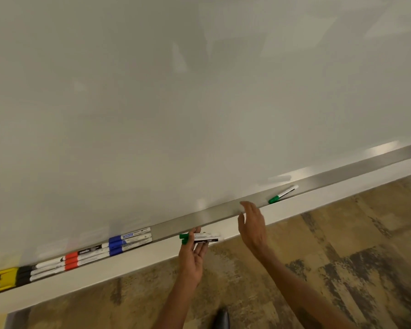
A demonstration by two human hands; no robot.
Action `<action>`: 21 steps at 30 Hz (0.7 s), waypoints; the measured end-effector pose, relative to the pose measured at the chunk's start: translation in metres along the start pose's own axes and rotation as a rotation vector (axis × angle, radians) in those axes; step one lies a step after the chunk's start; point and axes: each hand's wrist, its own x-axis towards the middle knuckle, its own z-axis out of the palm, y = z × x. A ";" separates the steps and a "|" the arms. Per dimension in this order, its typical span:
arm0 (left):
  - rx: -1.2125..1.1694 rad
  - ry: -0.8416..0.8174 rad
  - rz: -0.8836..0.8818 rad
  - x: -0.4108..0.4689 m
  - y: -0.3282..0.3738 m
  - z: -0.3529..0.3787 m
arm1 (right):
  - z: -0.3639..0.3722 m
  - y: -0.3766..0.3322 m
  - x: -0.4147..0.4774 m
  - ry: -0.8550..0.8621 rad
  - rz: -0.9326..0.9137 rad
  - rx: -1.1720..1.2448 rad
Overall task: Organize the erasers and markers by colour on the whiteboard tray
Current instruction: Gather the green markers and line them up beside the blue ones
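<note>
I am reading the whiteboard tray (223, 211) from left to right. A yellow eraser (1, 279) is sitting at the far left end. Beside it, three black-capped markers (25, 273), three red-capped markers (71, 260) and three blue-capped markers (116, 244) are lying in stacked colour groups, so I am judging that portion complete.

I am seeing the left hand (192, 257) gripping a small bundle of green-capped markers (201, 238) at the tray's front edge; the exact count in the bundle is unclear. The right hand (253, 224) is held open and empty, fingers spread, with its fingertips near the tray lip.

One loose green marker (282, 194) is lying alone in the tray, to the right of that hand. I am judging the remaining work as collecting it and placing the green group after the blue.
</note>
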 end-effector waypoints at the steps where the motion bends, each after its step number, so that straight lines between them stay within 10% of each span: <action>1: 0.010 0.003 -0.003 0.000 -0.003 0.001 | -0.006 0.011 0.009 0.022 0.027 -0.073; 11: 0.021 0.029 -0.040 -0.001 -0.023 0.012 | -0.027 0.087 0.051 -0.113 0.177 -0.512; 21: 0.037 0.054 -0.030 -0.001 -0.016 0.010 | -0.016 0.053 0.037 -0.111 -0.106 -0.336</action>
